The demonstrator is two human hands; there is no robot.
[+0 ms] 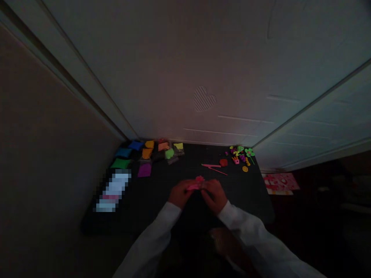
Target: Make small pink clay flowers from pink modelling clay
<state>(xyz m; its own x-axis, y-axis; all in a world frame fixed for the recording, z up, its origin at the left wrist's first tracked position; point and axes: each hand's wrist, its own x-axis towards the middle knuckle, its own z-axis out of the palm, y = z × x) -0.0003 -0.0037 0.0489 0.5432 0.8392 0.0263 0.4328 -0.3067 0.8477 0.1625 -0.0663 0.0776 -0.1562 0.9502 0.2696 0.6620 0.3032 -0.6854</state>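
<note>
Above the front middle of the dark table (pixel 162 210), my two hands meet around a small piece of pink modelling clay (pixel 193 187). My left hand (pixel 181 193) is closed on its left side. From the right, my right hand (pixel 215 195) closes with bent fingers on the same piece. The clay's upper edge looks scalloped, though fingers and dim light hide much of its shape. Just beyond the hands lie pink modelling tools (pixel 211 166), thin and long. A red lump of clay (pixel 223 162) rests by their right end.
Several bags of coloured clay, among them a purple bag (pixel 144 170) and a green bag (pixel 121 163), lie at the back left. A blurred-out bright rectangle (pixel 113 191) is at the left. Small clay figures, including a green flower (pixel 249 152), stand at the back right, near the wall (pixel 162 96).
</note>
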